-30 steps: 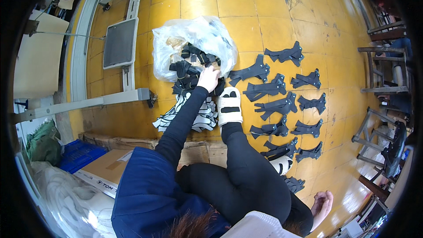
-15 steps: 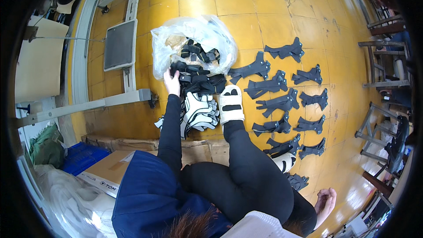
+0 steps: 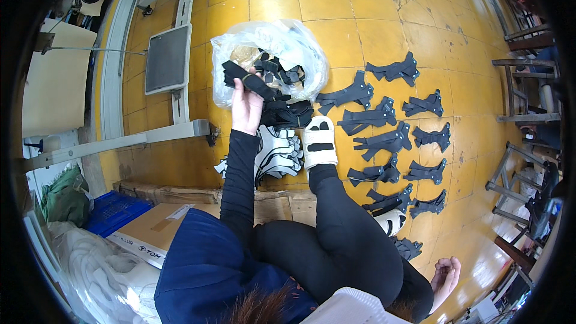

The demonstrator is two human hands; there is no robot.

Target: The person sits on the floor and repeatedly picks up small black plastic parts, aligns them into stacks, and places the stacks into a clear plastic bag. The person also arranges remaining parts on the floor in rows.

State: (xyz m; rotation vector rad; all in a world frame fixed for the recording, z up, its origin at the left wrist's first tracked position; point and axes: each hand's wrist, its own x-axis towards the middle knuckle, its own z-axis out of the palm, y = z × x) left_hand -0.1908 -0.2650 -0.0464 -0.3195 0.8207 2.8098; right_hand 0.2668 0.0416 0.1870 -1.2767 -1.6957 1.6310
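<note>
Lifted since before, the left hand (image 3: pixel 246 107) grips a limp black fabric strip (image 3: pixel 247 79), fingers closed mid-length; light, floppy; right hand (image 3: pixel 445 274) idle, open.

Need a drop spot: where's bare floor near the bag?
Bare yellow tiles beyond the plastic bag and above the rows of black pieces. Crowded: between bag, white pieces and the white shoe; left hand holds a piece there.
</note>
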